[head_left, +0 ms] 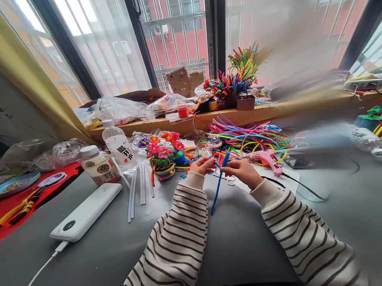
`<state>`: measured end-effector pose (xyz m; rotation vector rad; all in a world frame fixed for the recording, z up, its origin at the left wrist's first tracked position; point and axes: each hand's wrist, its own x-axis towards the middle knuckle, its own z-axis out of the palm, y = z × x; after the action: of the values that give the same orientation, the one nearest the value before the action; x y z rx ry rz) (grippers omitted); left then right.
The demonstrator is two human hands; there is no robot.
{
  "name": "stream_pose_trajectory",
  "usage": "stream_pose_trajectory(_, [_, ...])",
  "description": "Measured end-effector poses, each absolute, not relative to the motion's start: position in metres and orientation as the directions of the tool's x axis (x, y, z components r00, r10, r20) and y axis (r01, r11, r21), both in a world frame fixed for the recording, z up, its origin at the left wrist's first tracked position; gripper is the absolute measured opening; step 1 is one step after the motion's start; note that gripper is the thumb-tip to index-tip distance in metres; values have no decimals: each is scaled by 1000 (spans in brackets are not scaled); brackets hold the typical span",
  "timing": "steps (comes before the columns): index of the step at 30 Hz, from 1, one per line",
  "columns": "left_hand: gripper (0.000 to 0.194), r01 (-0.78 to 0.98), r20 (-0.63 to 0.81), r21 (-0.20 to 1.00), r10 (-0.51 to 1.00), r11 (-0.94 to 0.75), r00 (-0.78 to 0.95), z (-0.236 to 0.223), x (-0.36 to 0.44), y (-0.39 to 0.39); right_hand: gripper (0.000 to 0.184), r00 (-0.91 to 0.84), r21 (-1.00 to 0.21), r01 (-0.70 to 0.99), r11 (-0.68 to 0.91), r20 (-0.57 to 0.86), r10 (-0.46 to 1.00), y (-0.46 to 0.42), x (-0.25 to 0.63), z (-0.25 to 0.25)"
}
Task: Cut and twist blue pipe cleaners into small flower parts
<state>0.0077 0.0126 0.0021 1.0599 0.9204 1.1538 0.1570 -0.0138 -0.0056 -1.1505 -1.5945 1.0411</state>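
Note:
Between my two hands is a blue pipe cleaner (217,195), its long end hanging down over the grey table and a thicker folded part standing up. My right hand (243,172) pinches it near that thicker part. My left hand (203,165) has its fingertips closed on what looks like another stretch of blue pipe cleaner; the fingers hide most of it. Just beyond my hands lie scissors (230,181), partly covered by my right hand. A small pot of pipe-cleaner flowers (162,162) stands left of my left hand.
A pink glue gun (268,157) with a black cord lies to the right. Behind it is a heap of coloured pipe cleaners (242,133). Clear glue sticks (142,185), a water bottle (118,147), a drink bottle (100,164) and a white power bank (87,213) are at left.

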Motion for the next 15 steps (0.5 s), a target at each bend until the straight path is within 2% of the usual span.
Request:
stream_pose_trajectory(7, [22, -258, -99, 954, 973, 152, 209, -3, 5, 16, 25, -16, -965, 108, 241, 240, 971, -8, 163, -8])
stream_pose_trajectory(15, [18, -225, -199, 933, 923, 281, 330, -11, 5, 18, 28, 101, -981, -54, 189, 183, 978, -8, 162, -6])
